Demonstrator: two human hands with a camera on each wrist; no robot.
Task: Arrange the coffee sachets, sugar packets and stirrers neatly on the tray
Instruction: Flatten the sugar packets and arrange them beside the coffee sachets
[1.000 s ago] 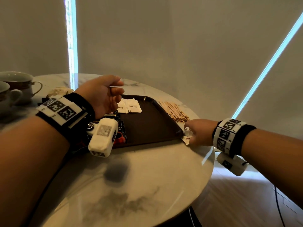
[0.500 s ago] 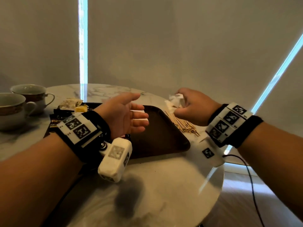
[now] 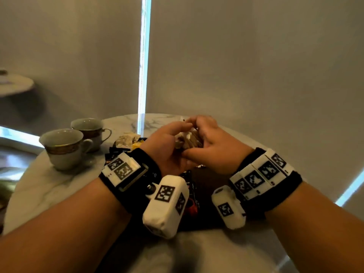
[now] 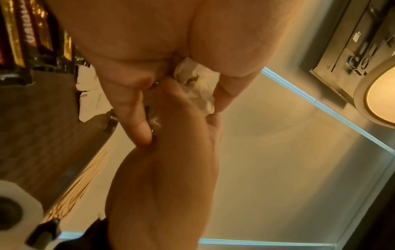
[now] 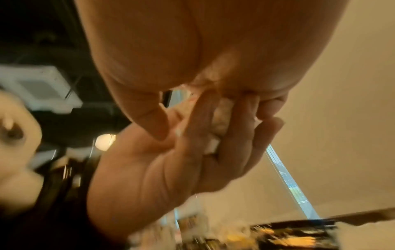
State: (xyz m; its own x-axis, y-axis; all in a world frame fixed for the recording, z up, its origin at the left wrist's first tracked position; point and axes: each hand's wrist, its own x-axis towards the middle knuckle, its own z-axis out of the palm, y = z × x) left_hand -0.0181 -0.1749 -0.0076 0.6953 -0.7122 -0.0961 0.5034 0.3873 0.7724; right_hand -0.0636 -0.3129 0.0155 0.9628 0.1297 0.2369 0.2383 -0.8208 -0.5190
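head view: both hands meet above the far part of the tray (image 3: 208, 223), raised off the worktop (image 3: 65, 186). the left hand (image 3: 167, 146) and the right hand (image 3: 212, 146) face each other with fingers curled around a small bunch of white sugar packets (image 3: 186, 136), fingertips touching at the top. left wrist view shows the crumpled white packets (image 4: 198, 89) pinched between the left thumb and fingers (image 4: 136, 118), with the right hand (image 4: 171, 169) pressed against them from the other side. right wrist view is blurred, but white paper (image 5: 222, 116) shows between the left hand's fingers (image 5: 198, 132). more sugar packets (image 4: 91, 94) lie flat on the tray (image 4: 42, 135), dark coffee sachets (image 4: 25, 33) beside them at its left side. wooden stirrers (image 4: 81, 182) lie on the worktop just outside the tray's right edge. two cups (image 3: 65, 146) stand on the worktop to the left, well apart from the hands.
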